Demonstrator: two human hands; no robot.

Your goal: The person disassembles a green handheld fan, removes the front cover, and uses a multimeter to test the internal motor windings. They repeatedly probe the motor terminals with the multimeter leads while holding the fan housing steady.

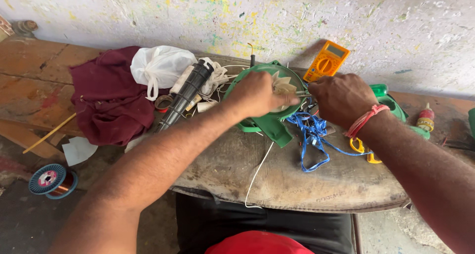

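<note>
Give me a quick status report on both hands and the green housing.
Left hand pressed on round green plastic housing. Right hand pinching a thin metal tool at its rim. Tangled blue cord beneath right wrist; yellow multimeter behind.

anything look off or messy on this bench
Yes: blue tape lies in a loose tangle beside the green housing under the left hand and right hand, and a white wire dangles over the table edge.

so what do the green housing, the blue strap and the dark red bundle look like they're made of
Green housing: likely moulded plastic, smooth with an even colour. Blue strap: seemingly flat plastic tape, kinked and glossy. Dark red bundle: cloth, matte with soft folds.
</note>
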